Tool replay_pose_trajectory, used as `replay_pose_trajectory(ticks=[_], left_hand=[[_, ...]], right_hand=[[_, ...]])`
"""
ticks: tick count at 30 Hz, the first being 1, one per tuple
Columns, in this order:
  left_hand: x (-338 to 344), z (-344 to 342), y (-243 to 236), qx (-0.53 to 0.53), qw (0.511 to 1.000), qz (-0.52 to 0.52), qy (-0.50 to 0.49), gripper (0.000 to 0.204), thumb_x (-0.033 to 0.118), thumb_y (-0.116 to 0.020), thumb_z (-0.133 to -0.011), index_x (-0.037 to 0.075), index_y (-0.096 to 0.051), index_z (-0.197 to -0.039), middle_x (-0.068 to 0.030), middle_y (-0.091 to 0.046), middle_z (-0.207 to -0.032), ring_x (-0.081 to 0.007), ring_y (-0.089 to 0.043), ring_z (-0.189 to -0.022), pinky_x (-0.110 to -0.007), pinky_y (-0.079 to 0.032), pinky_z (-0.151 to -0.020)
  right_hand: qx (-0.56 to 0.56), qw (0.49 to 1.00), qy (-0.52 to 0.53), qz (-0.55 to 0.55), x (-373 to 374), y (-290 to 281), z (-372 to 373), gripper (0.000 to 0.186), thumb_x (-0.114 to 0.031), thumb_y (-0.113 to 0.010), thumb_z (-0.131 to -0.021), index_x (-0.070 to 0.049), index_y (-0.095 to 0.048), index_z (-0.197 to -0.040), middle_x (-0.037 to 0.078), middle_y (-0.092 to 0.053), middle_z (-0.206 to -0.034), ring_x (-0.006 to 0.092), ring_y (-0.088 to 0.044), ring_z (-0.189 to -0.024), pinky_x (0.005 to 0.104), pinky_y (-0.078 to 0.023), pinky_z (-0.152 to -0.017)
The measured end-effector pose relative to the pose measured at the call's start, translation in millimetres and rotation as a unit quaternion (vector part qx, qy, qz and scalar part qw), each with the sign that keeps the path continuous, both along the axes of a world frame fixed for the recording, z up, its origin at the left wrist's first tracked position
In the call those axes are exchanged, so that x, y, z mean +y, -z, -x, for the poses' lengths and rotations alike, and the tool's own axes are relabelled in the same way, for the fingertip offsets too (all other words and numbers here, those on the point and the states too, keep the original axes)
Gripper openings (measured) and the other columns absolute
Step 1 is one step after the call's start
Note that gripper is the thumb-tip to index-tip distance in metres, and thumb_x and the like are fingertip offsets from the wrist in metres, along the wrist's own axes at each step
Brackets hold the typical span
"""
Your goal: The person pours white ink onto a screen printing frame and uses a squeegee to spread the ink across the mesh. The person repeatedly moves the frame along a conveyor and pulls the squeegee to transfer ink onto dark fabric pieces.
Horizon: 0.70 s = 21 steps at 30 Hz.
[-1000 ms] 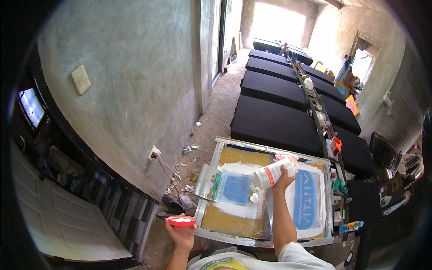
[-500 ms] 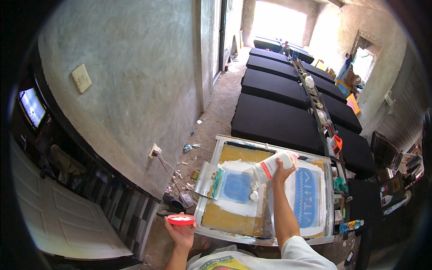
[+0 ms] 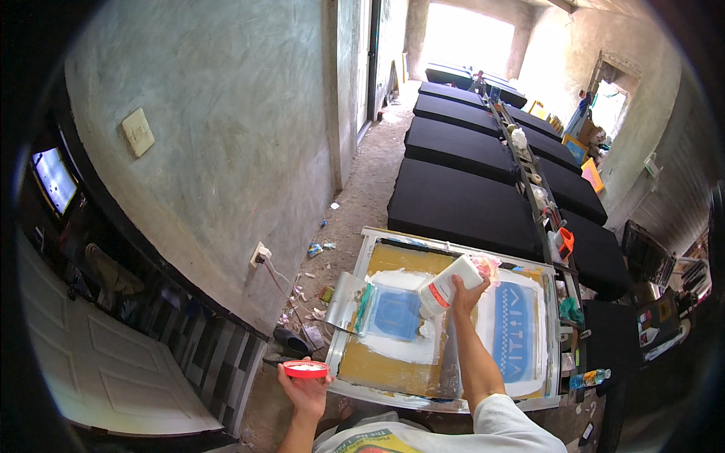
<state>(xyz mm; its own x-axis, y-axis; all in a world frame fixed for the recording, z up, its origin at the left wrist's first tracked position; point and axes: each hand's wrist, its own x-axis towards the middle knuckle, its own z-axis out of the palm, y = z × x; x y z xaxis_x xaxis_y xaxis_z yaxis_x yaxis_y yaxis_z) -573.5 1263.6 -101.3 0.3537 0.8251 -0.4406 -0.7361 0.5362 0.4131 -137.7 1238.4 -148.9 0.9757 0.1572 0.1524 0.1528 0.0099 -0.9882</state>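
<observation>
Left hand (image 3: 306,394): red lid (image 3: 306,370) gripped by the fingers, held level, white showing on its upper face; kept just off the near left corner of the framed screen (image 3: 393,376).
Right hand (image 3: 469,294): white container (image 3: 447,284) gripped around its side.
Container pose: tilted above the screen, lower end aimed left; contact with white lump (image 3: 427,330) cannot be told.
Screen, left edge: overlapped by silver metal piece (image 3: 343,303).
Beyond right hand: pink crumpled material (image 3: 489,266) seen.
</observation>
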Motion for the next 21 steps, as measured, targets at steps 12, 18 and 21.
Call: replay_pose_trajectory(ticks=[12,18,21], left_hand=[[3,4,4,0.004,1.0,-0.016,0.022,0.071,0.075,-0.049,-0.092,0.01,-0.069,-0.109,-0.0185,-0.072,-0.089,-0.0327,-0.068,-0.076,-0.044,-0.053,-0.068],[6,-1,7,0.0,0.999,-0.007,0.034,0.071,0.076,-0.051,-0.091,0.01,-0.07,-0.109,-0.0162,-0.073,-0.09,-0.0321,-0.068,-0.079,-0.045,-0.052,-0.068],[6,-2,9,-0.01,0.999,0.006,0.035,0.073,0.077,-0.05,-0.091,0.009,-0.071,-0.108,-0.0197,-0.073,-0.091,-0.0335,-0.068,-0.077,-0.045,-0.053,-0.069]], right_hand=[[-0.02,0.995,0.047,-0.084,-7,-31,-33,0.08,-0.016,-0.086,-0.075,-0.001,-0.037,-0.136,0.019,-0.052,-0.127,0.0304,-0.057,-0.116,0.0409,-0.046,-0.103],[0.023,0.985,0.049,-0.163,-13,-39,-34,0.08,-0.016,-0.083,-0.077,-0.001,-0.034,-0.138,0.019,-0.052,-0.127,0.0294,-0.056,-0.117,0.0409,-0.046,-0.104],[-0.017,0.984,0.042,-0.172,-12,-23,-21,0.081,-0.015,-0.083,-0.075,-0.002,-0.034,-0.138,0.019,-0.05,-0.129,0.0294,-0.054,-0.119,0.0423,-0.043,-0.106]])
